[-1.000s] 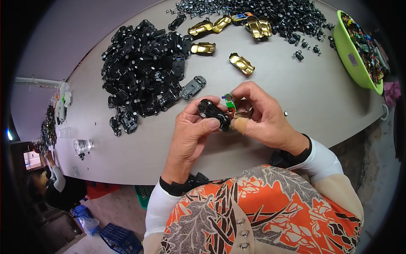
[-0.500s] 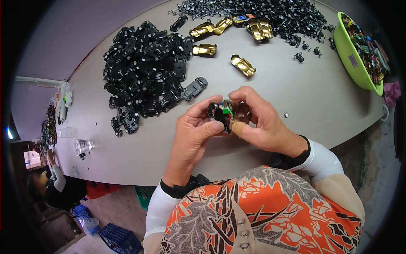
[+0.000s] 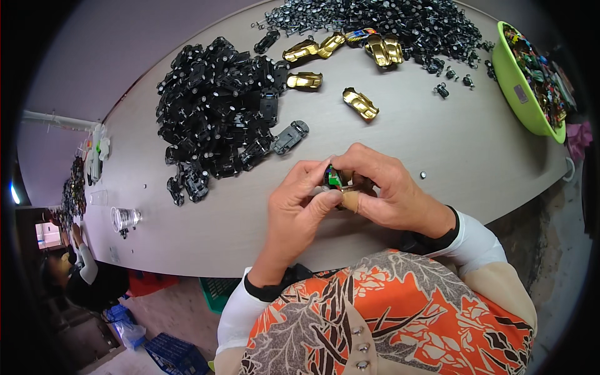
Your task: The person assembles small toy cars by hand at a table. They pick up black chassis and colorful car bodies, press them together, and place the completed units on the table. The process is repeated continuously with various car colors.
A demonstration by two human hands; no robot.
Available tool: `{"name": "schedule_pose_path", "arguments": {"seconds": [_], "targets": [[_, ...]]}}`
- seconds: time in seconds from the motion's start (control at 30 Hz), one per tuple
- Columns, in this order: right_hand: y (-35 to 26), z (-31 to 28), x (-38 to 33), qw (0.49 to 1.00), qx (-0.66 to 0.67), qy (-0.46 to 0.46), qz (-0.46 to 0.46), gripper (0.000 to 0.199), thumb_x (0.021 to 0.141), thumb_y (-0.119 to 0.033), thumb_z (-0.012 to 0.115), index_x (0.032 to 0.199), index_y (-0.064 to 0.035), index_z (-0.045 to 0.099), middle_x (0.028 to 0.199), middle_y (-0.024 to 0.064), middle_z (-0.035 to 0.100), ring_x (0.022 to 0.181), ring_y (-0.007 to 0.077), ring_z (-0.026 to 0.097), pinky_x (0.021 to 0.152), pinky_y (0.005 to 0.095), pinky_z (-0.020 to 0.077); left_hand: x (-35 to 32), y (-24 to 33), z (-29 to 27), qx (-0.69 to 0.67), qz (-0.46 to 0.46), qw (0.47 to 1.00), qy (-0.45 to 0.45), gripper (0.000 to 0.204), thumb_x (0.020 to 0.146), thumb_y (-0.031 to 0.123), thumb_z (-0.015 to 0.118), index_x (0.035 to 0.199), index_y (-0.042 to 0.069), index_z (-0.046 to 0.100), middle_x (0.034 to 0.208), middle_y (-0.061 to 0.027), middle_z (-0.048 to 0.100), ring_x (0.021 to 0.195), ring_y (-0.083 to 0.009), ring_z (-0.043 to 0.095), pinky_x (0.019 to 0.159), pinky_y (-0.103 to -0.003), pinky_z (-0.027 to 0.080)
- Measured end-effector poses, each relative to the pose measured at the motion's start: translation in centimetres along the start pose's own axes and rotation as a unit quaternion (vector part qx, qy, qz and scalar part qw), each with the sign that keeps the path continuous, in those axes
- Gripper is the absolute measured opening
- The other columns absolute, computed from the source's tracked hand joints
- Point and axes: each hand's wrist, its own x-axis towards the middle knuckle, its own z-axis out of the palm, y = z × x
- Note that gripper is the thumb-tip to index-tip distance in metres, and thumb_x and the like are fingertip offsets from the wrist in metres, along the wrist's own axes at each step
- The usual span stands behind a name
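Green toy-car part [image 3: 334, 181] is gripped by the fingers of the left hand [image 3: 296, 209] and right hand [image 3: 389, 190].

Lower centre: your front shows an orange print garment [image 3: 406, 300], grey veined leaves, white petal shapes, dark blades edged in cream. Beige strip [image 3: 349, 312] down its middle, round silvery studs [image 3: 362, 347] in a row. Your forearms: white sleeves [image 3: 480, 244], black wristbands [image 3: 451, 228] at the cuffs. Beige cloth [image 3: 509, 284] lower right. Right hand [image 3: 392, 190], mid-frame: tan wrap [image 3: 350, 201] on the thumb.
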Motion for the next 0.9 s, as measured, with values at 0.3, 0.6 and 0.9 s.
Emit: {"name": "schedule_pose_path", "arguments": {"seconds": [0.3, 0.6, 0.9], "targets": [[0.9, 0.2, -0.4, 0.996, 0.058, 0.036, 0.057, 0.019, 0.076, -0.005, 0.067, 0.092, 0.002, 0.057, 0.083, 0.0075, 0.057, 0.067, 0.0124, 0.058, 0.059, 0.023, 0.0458, -0.8, 0.2, 0.3, -0.116, -0.126, 0.985, -0.03, 0.04, 0.092, 0.015, 0.051, 0.126, -0.005, 0.046, 0.112, -0.0108, 0.056, 0.094, -0.014, 0.055, 0.079, -0.025, 0.045], [1.5, -1.8, -0.1, 0.933, 0.28, -0.002, 0.228, 0.013, 0.086, -0.012, 0.055, 0.095, -0.003, 0.058, 0.067, -0.0036, 0.053, 0.053, 0.0026, 0.047, 0.047, 0.0176, 0.0367, -0.5, 0.6, -1.0, -0.336, -0.251, 0.907, -0.039, 0.043, 0.083, 0.015, 0.063, 0.12, -0.004, 0.049, 0.097, -0.0147, 0.061, 0.082, -0.0239, 0.064, 0.074, -0.035, 0.054], [1.1, -2.1, 0.2, 0.931, 0.312, -0.081, 0.169, 0.005, 0.08, -0.004, 0.06, 0.083, -0.0007, 0.059, 0.073, -0.0014, 0.053, 0.06, 0.0045, 0.051, 0.051, 0.0188, 0.0411, -1.0, 0.4, -1.3, -0.256, -0.257, 0.931, -0.041, 0.024, 0.079, 0.01, 0.067, 0.1, 0.001, 0.06, 0.08, -0.0003, 0.058, 0.071, -0.0074, 0.055, 0.065, -0.02, 0.043]]}}
